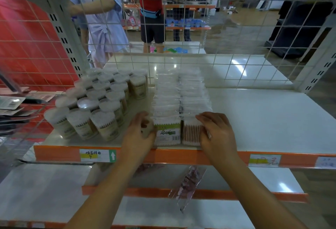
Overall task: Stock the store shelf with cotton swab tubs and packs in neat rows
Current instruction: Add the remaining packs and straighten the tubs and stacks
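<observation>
Shelf (263,119): cotton swab tubs (94,105) grouped at left, two rows of cotton swab packs (181,98) just beside them. Left hand (141,134) and right hand (216,130), fingers curled, grip the front packs' outer sides at the shelf edge.

Clear round tubs (101,101) with white lids stand upright in tight rows on the left of the white shelf (263,119). Just beside them, flat clear packs (181,101) stand on edge in two rows running front to back; the front left pack shows a green label.
</observation>
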The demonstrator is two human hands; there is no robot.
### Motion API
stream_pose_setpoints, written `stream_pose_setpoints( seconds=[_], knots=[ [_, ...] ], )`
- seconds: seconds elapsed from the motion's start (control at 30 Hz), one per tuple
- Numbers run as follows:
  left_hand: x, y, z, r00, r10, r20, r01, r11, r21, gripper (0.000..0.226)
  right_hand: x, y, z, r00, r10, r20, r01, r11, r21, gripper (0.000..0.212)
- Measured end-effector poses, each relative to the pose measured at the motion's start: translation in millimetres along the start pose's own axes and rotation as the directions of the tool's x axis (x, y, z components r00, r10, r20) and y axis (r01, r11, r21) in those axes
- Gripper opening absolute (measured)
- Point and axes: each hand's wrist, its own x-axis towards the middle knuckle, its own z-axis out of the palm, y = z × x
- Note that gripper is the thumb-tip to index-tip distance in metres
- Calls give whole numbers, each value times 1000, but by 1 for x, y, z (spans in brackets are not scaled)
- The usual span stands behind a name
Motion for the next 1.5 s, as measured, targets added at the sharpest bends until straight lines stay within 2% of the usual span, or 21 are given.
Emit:
stream_pose_setpoints(
  seconds=[0.1, 0.17, 0.2, 0.23, 0.3, 0.4, 0.47, 0.6, 0.77, 0.9, 1.0, 1.1, 1.2, 1.27, 1.33, 1.4, 1.5],
  knots=[
    [11, 18, -16, 991, 129, -41, -122, 981, 154, 44, 6, 3, -3, 1000, -18, -10, 18, 1000, -6, 35],
    [11, 35, -20, 949, 311, -53, -285, 916, 281, 36, 7, 3, -4, 998, -57, -7, 56, 998, -39, 36],
    [9, 41, -18, 907, 420, -29, -384, 853, 355, 33, 7, 2, -5, 996, -89, -2, 89, 994, -67, 37],
    [5, 47, -15, 863, 505, 18, -467, 783, 410, 34, 7, 1, -6, 992, -126, 5, 126, 988, -92, 38],
    [-4, 55, -4, 802, 579, 148, -576, 683, 449, 35, 8, 1, -8, 982, -189, 24, 191, 975, -112, 39],
    [-12, 60, 14, 769, 564, 300, -637, 639, 432, 35, 9, 5, -13, 977, -208, 47, 213, 968, -132, 39],
    [-14, 58, 21, 771, 532, 351, -637, 647, 420, 41, 7, 11, -13, 981, -182, 67, 191, 969, -155, 39],
    [-20, 54, 24, 780, 513, 359, -625, 659, 418, 31, -6, 19, -10, 983, -148, 111, 164, 975, -148, 35],
    [-26, 46, 25, 806, 450, 383, -587, 691, 422, 37, -16, 19, -8, 992, -107, 66, 115, 984, -139, 29],
    [-29, 41, 25, 826, 420, 375, -555, 723, 411, 34, -15, 24, -7, 997, -56, 61, 65, 986, -154, 37],
    [-34, 39, 25, 833, 432, 346, -549, 729, 409, 30, -12, 28, -8, 998, -31, 51, 36, 994, -99, 33],
    [-40, 36, 28, 804, 476, 357, -591, 705, 392, 29, -11, 25, -11, 998, -17, 56, 19, 999, -35, 28],
    [-42, 33, 30, 799, 476, 368, -594, 721, 357, 29, -10, 23, -14, 986, 30, 166, -36, 999, 37, 21],
    [-42, 34, 30, 828, 434, 355, -542, 784, 304, 29, -8, 21, -18, 961, 95, 260, -133, 982, 131, 18],
    [-40, 39, 26, 890, 341, 302, -411, 887, 210, 41, -6, 19, -21, 927, 164, 337, -230, 959, 165, 15],
    [-38, 47, 22, 934, 241, 263, -272, 959, 85, 55, -3, 17, -24, 922, 210, 325, -285, 937, 202, 17],
    [-33, 55, 15, 965, 143, 219, -116, 984, -134, 52, 7, 6, -37, 906, 333, 262, -412, 837, 360, 18]
  ],
)
